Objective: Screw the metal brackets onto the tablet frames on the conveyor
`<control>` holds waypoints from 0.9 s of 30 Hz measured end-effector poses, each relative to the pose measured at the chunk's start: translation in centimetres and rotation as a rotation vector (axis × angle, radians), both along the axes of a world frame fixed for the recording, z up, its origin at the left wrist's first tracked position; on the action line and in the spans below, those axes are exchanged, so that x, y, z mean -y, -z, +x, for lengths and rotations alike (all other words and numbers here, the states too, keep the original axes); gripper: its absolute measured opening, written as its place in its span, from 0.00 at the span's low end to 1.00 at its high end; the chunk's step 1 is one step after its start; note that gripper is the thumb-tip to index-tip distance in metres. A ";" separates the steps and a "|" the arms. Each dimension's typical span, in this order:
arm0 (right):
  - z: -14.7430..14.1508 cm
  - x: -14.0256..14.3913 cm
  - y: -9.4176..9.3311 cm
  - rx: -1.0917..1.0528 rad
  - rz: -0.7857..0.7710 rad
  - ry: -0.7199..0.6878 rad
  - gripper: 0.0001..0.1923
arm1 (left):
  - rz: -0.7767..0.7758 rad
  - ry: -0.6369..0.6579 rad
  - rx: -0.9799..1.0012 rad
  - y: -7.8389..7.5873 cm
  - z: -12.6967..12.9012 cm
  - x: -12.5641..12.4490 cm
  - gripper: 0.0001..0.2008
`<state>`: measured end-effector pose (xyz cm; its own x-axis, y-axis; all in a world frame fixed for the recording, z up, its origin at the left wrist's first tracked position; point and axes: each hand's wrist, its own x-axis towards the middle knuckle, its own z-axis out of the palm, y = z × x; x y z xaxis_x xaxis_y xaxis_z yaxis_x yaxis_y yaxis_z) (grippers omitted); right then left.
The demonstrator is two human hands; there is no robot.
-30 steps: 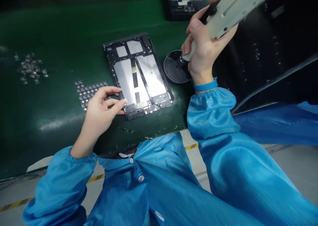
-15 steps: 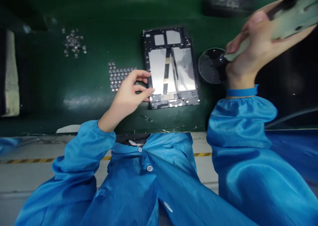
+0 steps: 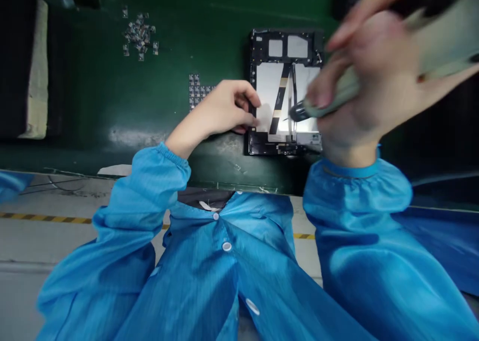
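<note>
Green matting (image 3: 112,106) covers the bench in front of you, dark at its left edge. Your right hand (image 3: 374,81) is wrapped tightly around the pale body of an electric screwdriver (image 3: 441,36), its dark tip (image 3: 299,112) hovering over the near half of the opened tablet chassis (image 3: 286,89); the hand is blurred, so bring the tool to rest before you trigger. Your left hand (image 3: 220,112) has its fingers curled, the fingertips pressed on the chassis's left edge: keep that pressure so the frame cannot skate on the mat, and keep those fingers off the ribbon cable (image 3: 279,104) that runs diagonally across the silver plates. Stand the bit upright over the screw hole, not slanted. Just left of your left hand lies a grid of small parts (image 3: 196,89); farther left and far sits a loose heap of small parts (image 3: 139,34).
</note>
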<state>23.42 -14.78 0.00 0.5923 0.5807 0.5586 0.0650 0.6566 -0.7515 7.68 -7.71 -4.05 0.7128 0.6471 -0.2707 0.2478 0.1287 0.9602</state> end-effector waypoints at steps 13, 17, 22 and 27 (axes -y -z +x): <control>-4.2 0.5 -1.3 0.256 -0.523 -0.219 0.34 | 0.009 0.043 -0.022 -0.9 0.7 -0.1 0.16; -4.3 0.2 -1.7 0.284 -0.532 -0.217 0.34 | -0.023 0.063 -0.071 -1.8 0.6 0.0 0.13; -3.5 0.4 -1.6 0.332 -0.543 -0.220 0.34 | -0.036 0.086 -0.075 -2.1 0.2 0.0 0.10; -3.1 0.7 -0.3 0.381 -0.562 -0.233 0.34 | -0.035 0.072 -0.065 -1.8 0.2 0.1 0.11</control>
